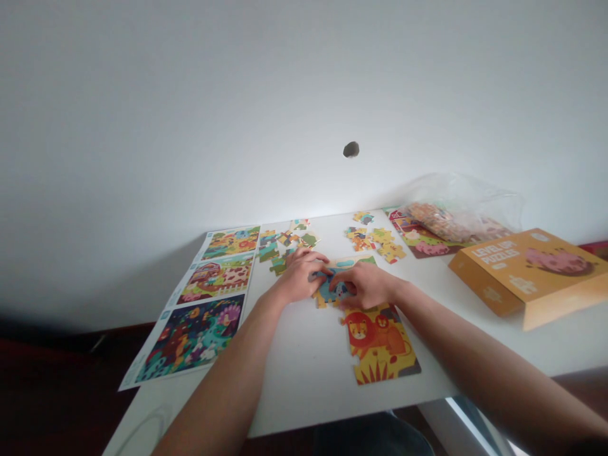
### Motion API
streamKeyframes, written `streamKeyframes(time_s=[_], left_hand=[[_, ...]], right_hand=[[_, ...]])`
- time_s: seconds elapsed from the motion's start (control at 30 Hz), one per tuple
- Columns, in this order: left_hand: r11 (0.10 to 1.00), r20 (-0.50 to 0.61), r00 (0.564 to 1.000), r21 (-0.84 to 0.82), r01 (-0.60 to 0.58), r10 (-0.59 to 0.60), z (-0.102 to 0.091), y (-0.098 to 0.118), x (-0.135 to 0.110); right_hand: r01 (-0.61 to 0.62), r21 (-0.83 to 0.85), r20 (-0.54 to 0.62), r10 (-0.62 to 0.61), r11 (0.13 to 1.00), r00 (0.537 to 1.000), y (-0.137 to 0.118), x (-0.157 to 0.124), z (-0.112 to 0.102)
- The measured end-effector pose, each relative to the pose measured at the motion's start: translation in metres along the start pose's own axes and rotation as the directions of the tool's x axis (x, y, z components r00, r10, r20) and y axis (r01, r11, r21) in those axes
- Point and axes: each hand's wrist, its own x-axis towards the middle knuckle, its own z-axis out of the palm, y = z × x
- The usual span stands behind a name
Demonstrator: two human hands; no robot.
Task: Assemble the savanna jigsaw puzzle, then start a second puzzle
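A partly joined jigsaw puzzle lies on the white table, with a blue elephant section (332, 292) above an orange lion section (380, 345). At the left edge of the blue section is my left hand (301, 277), thumb and forefinger closed around a puzzle piece there. My right hand (369, 285) rests over the right side of the same section, its thumb and forefinger bent onto a blue piece. The fingers of both hands partly cover the pieces. Loose puzzle pieces (270, 247) lie just beyond my left hand, and joined yellow pieces (387, 244) lie beyond my right.
A printed sheet with three pictures (216, 278) lies along the left edge. To the right stands an orange puzzle box (532, 266). Behind it, a clear plastic bag of pieces (437, 221) sits on a farm picture (422, 247). A white wall (285, 126) borders the table's far side.
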Motion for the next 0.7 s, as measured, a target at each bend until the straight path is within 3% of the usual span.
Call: streamKeyframes(time_s=[0.7], left_hand=[[1.000, -0.006, 1.000, 0.018, 0.010, -0.010, 0.0027, 0.0042, 0.0024]], right_hand=[[-0.026, -0.060, -0.078, 0.021, 0.998, 0.997, 0.0071, 0.0033, 0.0020]])
